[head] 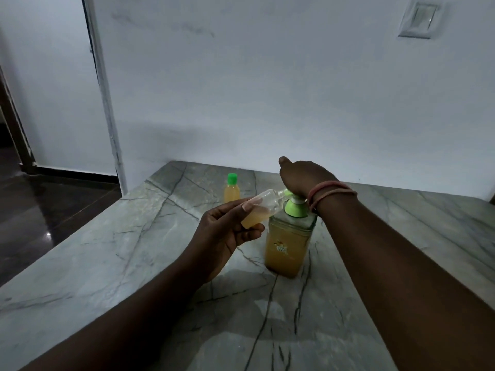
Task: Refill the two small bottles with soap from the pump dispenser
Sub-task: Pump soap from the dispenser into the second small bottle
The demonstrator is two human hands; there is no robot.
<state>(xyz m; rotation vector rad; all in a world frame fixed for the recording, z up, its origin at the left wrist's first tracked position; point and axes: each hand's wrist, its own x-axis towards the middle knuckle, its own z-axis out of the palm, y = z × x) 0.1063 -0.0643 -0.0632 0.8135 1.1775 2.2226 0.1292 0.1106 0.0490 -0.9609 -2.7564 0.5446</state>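
At pump dispenser point(289, 242) — amber soap — left fingers point(249, 207) grip half-filled bottle point(261, 210); right unclear.

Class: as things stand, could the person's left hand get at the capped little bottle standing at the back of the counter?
Probably not straight away: the left hand grips the open bottle at the pump's spout. The counter toward the capped bottle looks unobstructed.

Pump dispenser point(288, 247) label: small emblem, no readable text.

Dim, bluish light fills the frame; soft arm shadows fall across the desk point(107, 263) at lower centre, while wide-angle distortion bends the edges.
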